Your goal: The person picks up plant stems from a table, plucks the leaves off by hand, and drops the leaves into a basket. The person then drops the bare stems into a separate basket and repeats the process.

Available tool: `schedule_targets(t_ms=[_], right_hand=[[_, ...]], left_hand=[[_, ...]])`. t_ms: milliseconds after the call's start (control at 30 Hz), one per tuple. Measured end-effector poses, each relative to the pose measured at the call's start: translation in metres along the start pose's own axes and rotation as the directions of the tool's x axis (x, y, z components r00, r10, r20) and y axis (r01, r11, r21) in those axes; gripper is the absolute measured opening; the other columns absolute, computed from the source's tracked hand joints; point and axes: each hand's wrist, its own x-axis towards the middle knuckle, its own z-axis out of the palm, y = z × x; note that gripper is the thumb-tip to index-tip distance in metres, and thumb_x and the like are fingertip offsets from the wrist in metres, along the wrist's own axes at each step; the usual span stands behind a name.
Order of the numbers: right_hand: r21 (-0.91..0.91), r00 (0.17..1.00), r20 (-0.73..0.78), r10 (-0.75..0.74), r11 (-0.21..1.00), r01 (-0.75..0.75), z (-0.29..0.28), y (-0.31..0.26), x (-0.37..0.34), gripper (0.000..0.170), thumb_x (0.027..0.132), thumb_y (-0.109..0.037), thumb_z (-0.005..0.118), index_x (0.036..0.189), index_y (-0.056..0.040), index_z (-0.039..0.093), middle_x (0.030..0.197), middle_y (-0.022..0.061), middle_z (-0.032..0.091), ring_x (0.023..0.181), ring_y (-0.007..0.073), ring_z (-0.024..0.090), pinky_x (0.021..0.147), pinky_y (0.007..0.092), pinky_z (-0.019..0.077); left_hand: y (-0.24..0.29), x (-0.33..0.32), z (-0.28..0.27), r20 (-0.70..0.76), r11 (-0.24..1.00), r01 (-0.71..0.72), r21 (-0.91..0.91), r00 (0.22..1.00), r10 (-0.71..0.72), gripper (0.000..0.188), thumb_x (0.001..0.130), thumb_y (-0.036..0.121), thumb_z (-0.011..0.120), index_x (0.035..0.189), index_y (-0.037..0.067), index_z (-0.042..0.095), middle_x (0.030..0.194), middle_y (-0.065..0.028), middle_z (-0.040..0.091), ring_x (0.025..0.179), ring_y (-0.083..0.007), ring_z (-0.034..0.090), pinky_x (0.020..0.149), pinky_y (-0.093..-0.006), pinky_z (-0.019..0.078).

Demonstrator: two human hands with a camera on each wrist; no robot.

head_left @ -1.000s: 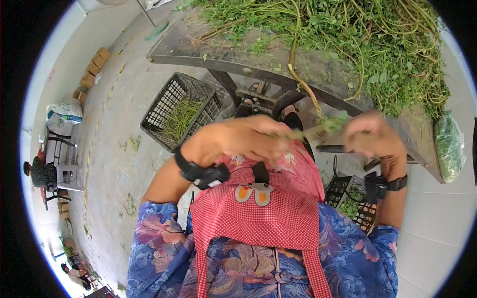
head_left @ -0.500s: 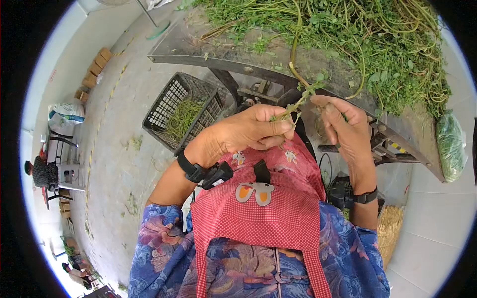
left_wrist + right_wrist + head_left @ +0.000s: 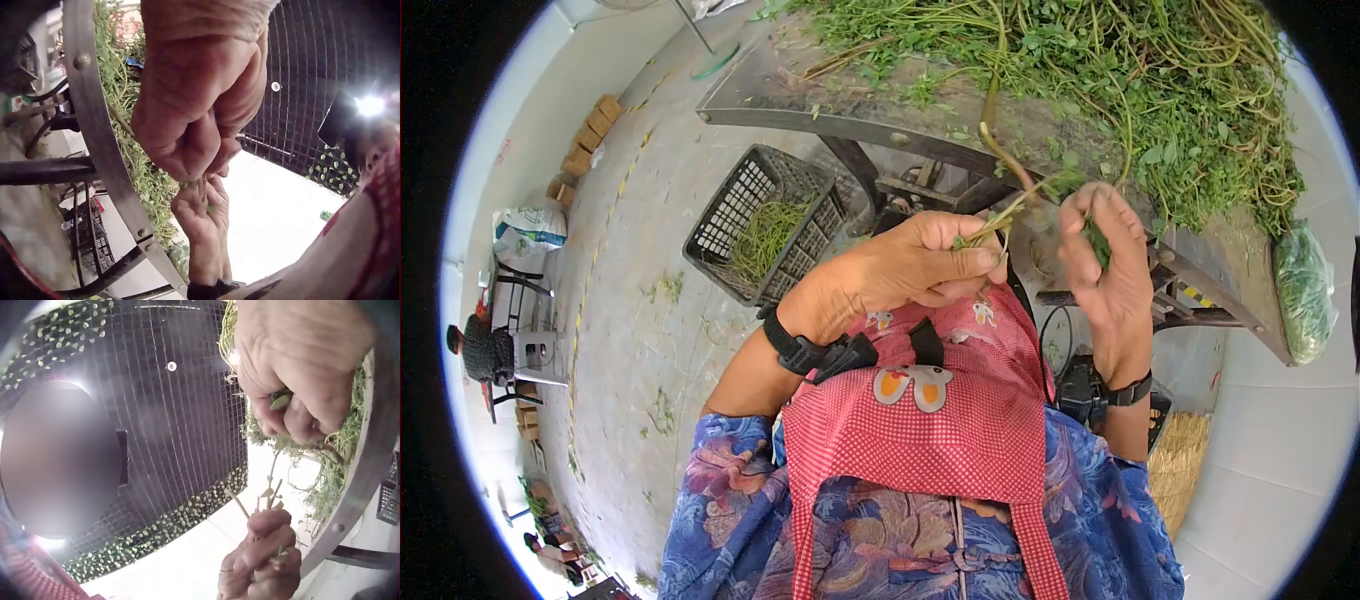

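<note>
In the head view my left hand pinches a few thin green stems between thumb and fingers, above the lap. My right hand is close by on the right, its fingers curled round green leaves. From the right wrist view, the stems stick up out of the left hand, and a leaf shows between the right hand's fingers. Both hands nearly meet in the left wrist view. A big heap of leafy greens covers the table ahead.
A dark plastic crate with green stems stands on the floor at left. One thick stem hangs over the table edge. A bag of greens is at the table's right end. Brown boxes line the left wall; two people sit far left.
A second ago the hands were blurred and the right one was farther right. Since half a second ago the right hand has turned, its fingers bunched upward round leaves; the left has barely moved.
</note>
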Motion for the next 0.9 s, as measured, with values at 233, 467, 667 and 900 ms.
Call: schedule_targets(t_ms=[233, 467, 667, 900], right_hand=[[-0.245, 0.998, 0.056, 0.035, 0.969, -0.020, 0.004, -0.001, -0.007, 0.015, 0.088, -0.010, 0.057, 0.097, 0.0009, 0.060, 0.074, 0.0060, 0.059, 0.043, 0.0037, 0.042, 0.039, 0.0155, 0.0307], [-0.773, 0.937, 0.280, -0.211, 0.529, 0.350, 0.023, 0.015, -0.001, 0.014, 0.080, -0.010, 0.065, 0.091, -0.0017, 0.067, 0.070, 0.0036, 0.061, 0.056, 0.0098, 0.053, 0.050, 0.0230, 0.0402], [-0.902, 0.937, 0.309, -0.165, 0.261, 0.343, 0.032, 0.022, -0.001, 0.014, 0.074, -0.009, 0.067, 0.086, -0.0031, 0.067, 0.070, 0.0090, 0.060, 0.064, 0.0181, 0.059, 0.059, 0.0286, 0.0434], [-0.841, 0.923, 0.329, -0.197, 0.383, 0.382, 0.021, 0.026, 0.004, 0.010, 0.073, -0.004, 0.066, 0.082, -0.0002, 0.066, 0.075, 0.0063, 0.063, 0.066, 0.0151, 0.058, 0.063, 0.0263, 0.0444]], left_hand=[[0.004, 0.002, 0.006, -0.100, 1.000, 0.009, -0.008, 0.995, -0.009, 0.018, 0.090, 0.018, 0.057, 0.096, 0.002, 0.052, 0.062, 0.0046, 0.041, 0.047, -0.0014, 0.030, 0.039, -0.0177, 0.0204], [-0.002, 0.007, 0.001, -0.092, 1.000, 0.019, -0.024, 0.995, -0.021, 0.026, 0.090, 0.014, 0.055, 0.113, 0.003, 0.048, 0.065, 0.0048, 0.041, 0.050, -0.0011, 0.032, 0.041, -0.0163, 0.0209], [-0.006, 0.013, 0.008, -0.107, 0.994, -0.010, 0.112, 0.994, 0.022, 0.036, 0.090, 0.008, 0.050, 0.126, 0.006, 0.044, 0.065, 0.0065, 0.040, 0.050, -0.0009, 0.031, 0.043, -0.0169, 0.0229], [-0.023, 0.023, -0.002, -0.138, 0.772, -0.149, 0.618, 0.946, 0.293, 0.025, 0.091, 0.004, 0.043, 0.113, 0.005, 0.054, 0.074, 0.0067, 0.047, 0.065, -0.0015, 0.040, 0.056, -0.0180, 0.0343]])
